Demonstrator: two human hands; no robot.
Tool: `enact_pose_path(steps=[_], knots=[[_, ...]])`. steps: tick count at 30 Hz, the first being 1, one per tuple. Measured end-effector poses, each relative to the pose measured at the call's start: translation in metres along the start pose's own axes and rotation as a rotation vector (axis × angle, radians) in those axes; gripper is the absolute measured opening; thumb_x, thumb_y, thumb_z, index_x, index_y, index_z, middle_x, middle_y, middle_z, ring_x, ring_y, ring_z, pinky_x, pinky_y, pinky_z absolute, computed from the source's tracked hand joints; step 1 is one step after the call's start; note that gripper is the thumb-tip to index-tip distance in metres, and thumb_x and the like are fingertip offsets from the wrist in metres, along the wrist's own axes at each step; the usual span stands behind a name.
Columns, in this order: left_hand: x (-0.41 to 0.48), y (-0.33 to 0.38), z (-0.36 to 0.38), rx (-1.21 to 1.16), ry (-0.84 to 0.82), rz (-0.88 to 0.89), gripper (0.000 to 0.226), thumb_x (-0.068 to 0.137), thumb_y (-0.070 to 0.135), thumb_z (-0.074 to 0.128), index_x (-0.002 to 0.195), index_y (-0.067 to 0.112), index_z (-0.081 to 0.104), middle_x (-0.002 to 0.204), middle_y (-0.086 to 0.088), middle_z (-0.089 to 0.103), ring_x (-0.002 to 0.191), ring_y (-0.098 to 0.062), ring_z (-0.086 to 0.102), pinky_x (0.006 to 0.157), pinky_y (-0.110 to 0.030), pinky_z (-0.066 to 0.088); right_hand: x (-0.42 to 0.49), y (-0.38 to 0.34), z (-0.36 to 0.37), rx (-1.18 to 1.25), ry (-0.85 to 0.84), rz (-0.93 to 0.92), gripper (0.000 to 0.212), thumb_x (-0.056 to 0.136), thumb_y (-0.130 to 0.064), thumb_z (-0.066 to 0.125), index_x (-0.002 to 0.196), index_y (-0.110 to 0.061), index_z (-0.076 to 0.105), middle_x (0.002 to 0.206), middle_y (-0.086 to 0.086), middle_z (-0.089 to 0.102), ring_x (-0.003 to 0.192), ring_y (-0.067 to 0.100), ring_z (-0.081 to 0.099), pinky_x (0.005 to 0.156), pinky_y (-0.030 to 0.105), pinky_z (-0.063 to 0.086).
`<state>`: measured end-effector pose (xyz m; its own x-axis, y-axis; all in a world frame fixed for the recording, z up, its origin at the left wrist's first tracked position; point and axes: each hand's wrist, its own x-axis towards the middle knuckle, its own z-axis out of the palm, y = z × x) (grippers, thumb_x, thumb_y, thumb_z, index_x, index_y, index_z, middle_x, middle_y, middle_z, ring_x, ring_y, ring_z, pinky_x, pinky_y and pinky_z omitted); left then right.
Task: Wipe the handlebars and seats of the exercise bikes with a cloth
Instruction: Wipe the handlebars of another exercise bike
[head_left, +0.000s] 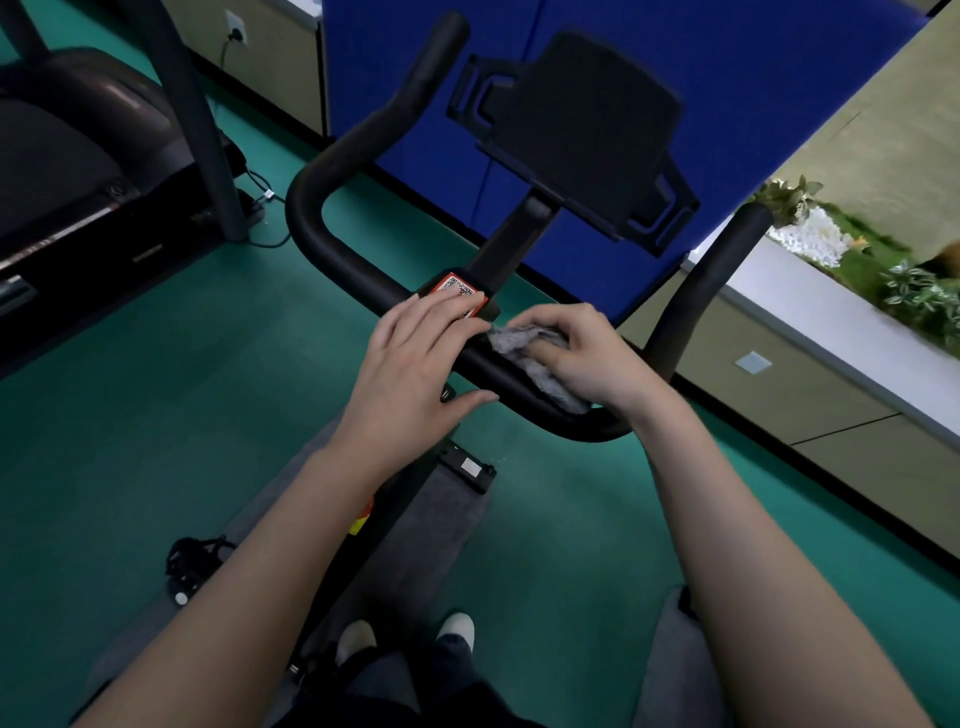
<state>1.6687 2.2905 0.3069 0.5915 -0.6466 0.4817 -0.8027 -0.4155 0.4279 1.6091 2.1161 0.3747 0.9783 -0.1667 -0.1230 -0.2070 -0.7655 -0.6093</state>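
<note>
Nearest, a person's left hand lies flat, fingers straight, on the black handlebar centre. Just beside it, the right hand curls around a grey cloth, pressing it onto the bar. Beyond stands a tablet holder. The cloth's loose edge could likely slip off.

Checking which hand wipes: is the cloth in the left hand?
No, the right hand grips the cloth against the handlebar.
</note>
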Motion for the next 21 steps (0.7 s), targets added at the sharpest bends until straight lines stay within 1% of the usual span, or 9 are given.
enact_pose_path(steps=[2,5,8,11,13,15,17,19,21], knots=[[0.000,0.001,0.000,-0.007,-0.002,-0.003,0.055,0.078,0.051,0.062,0.121,0.017,0.055,0.141,0.005,0.046,0.136,-0.015,0.034,0.115,-0.032,0.015,-0.011,0.004,-0.002,-0.036,0.005,0.013,0.021,0.088,-0.003,0.058,0.103,-0.013,0.070,0.096,-0.005,0.068,0.095,0.007,0.060,0.086,0.019,0.043],[-0.001,0.002,0.000,-0.007,-0.003,-0.002,0.056,0.077,0.050,0.063,0.121,0.017,0.056,0.140,0.004,0.046,0.136,-0.015,0.034,0.115,-0.033,0.015,-0.034,0.012,-0.014,-0.111,0.015,0.055,0.018,0.089,-0.008,0.060,0.099,-0.016,0.071,0.089,-0.011,0.067,0.089,0.004,0.058,0.075,0.011,0.038],[-0.002,0.001,0.000,-0.008,0.004,0.000,0.057,0.077,0.050,0.065,0.122,0.017,0.055,0.141,0.004,0.046,0.136,-0.015,0.034,0.115,-0.035,0.016,-0.066,0.012,-0.017,-0.013,0.181,0.103,0.025,0.085,-0.002,0.060,0.090,-0.025,0.070,0.083,-0.017,0.068,0.079,-0.004,0.060,0.072,0.006,0.039],[-0.002,0.002,0.000,-0.005,0.001,0.003,0.057,0.077,0.049,0.065,0.123,0.017,0.054,0.141,0.004,0.045,0.136,-0.015,0.033,0.115,-0.034,0.015,-0.105,0.003,0.000,0.208,0.396,0.121,0.043,0.082,0.007,0.058,0.085,-0.036,0.065,0.082,-0.023,0.069,0.079,-0.009,0.061,0.071,0.003,0.041],[-0.001,0.001,-0.001,-0.018,-0.013,0.004,0.058,0.077,0.049,0.064,0.124,0.017,0.053,0.142,0.003,0.044,0.137,-0.015,0.032,0.116,-0.032,0.011,-0.125,-0.001,0.030,0.358,0.503,0.175,0.046,0.081,0.009,0.056,0.087,-0.035,0.066,0.085,-0.024,0.070,0.076,-0.007,0.062,0.068,0.003,0.043],[-0.002,-0.001,-0.003,-0.037,-0.039,0.011,0.060,0.077,0.046,0.066,0.127,0.017,0.051,0.144,0.004,0.042,0.138,-0.014,0.028,0.116,-0.030,0.007,-0.133,-0.004,0.069,0.591,0.578,0.351,0.040,0.085,0.009,0.055,0.089,-0.028,0.069,0.083,-0.015,0.073,0.072,0.005,0.064,0.063,0.008,0.047],[-0.002,-0.004,-0.006,-0.061,-0.083,0.026,0.065,0.074,0.040,0.072,0.131,0.017,0.049,0.146,0.004,0.038,0.140,-0.013,0.024,0.117,-0.032,0.005,-0.127,-0.010,0.104,0.907,0.584,0.547,0.033,0.089,0.008,0.052,0.092,-0.019,0.070,0.083,-0.003,0.075,0.074,0.014,0.068,0.061,0.016,0.052],[-0.003,-0.009,-0.011,-0.074,-0.140,0.051,0.073,0.072,0.031,0.077,0.135,0.016,0.046,0.149,0.004,0.034,0.142,-0.013,0.020,0.117,-0.034,0.005,-0.108,-0.015,0.125,1.151,0.591,0.673,0.024,0.091,0.008,0.049,0.097,-0.005,0.068,0.086,0.008,0.074,0.079,0.021,0.070,0.068,0.026,0.057],[-0.002,-0.013,-0.016,-0.063,-0.193,0.078,0.078,0.071,0.025,0.078,0.139,0.016,0.042,0.152,0.004,0.030,0.144,-0.012,0.015,0.118,-0.031,0.001,-0.081,-0.022,0.132,1.280,0.638,0.720,0.021,0.092,0.008,0.047,0.100,0.000,0.065,0.092,0.016,0.072,0.086,0.025,0.069,0.080,0.034,0.056]])
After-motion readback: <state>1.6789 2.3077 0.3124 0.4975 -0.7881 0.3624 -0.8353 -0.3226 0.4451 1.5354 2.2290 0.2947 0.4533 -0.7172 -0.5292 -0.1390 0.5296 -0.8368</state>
